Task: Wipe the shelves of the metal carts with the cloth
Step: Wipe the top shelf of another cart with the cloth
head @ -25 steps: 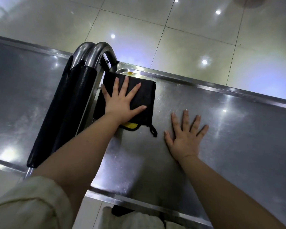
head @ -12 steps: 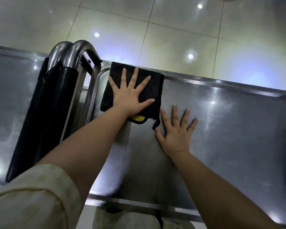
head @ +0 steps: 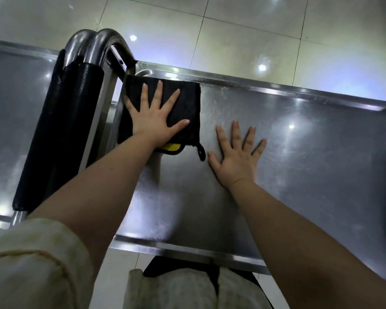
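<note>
A folded black cloth [head: 188,108] with a yellow underside and a small loop lies in the far left corner of the right cart's steel top shelf [head: 310,157]. My left hand [head: 153,118] presses flat on the cloth with fingers spread. Beside it, my right hand [head: 236,155] rests flat on the bare metal, fingers straight, just right of the cloth's loop. A second cart's shelf [head: 13,121] lies at the left.
Two curved steel handles with black foam sleeves [head: 60,130] stand between the two carts, close against the cloth's left edge. A raised rim [head: 276,88] runs along the shelf's far side. Glossy tiled floor [head: 232,30] lies beyond. My pale clothing shows below the near rim.
My left hand has pushed the cloth away from me, up into the far left corner against the rim. My right hand has stayed flat on the shelf beside it.
</note>
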`<action>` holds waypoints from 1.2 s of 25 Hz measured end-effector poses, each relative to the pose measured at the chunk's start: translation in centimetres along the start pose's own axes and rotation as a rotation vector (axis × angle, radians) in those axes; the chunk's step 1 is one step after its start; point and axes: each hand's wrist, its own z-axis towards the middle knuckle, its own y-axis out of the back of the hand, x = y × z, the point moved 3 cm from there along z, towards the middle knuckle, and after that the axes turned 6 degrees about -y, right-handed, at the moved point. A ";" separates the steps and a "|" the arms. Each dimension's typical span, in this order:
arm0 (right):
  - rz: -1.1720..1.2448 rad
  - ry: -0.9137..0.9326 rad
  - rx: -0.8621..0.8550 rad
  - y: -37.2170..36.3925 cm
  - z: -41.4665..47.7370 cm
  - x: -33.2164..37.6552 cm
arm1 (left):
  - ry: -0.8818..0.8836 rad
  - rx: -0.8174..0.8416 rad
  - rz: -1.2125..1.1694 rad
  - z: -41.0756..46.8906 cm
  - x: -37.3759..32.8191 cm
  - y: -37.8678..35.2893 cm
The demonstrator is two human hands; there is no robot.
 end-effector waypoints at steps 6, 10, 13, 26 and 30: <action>0.002 0.048 0.001 0.4 -0.1 -0.1 | 0.061 -0.039 -0.003 -15.1 -3.4 -4.9; 0.013 0.103 -0.019 0.7 -1.0 -0.5 | 0.123 0.024 -0.016 -21.4 -5.6 -7.0; -0.043 0.160 0.017 0.6 -1.1 -1.5 | 0.199 0.024 -0.103 -20.5 -6.6 -6.4; 0.094 -0.164 -0.099 -1.1 -3.3 -15.2 | 0.094 -0.092 -0.025 -15.5 -9.2 -6.3; 0.102 -0.173 -0.113 -1.3 -2.9 -15.4 | 0.072 -0.098 -0.035 -6.2 -11.5 -3.4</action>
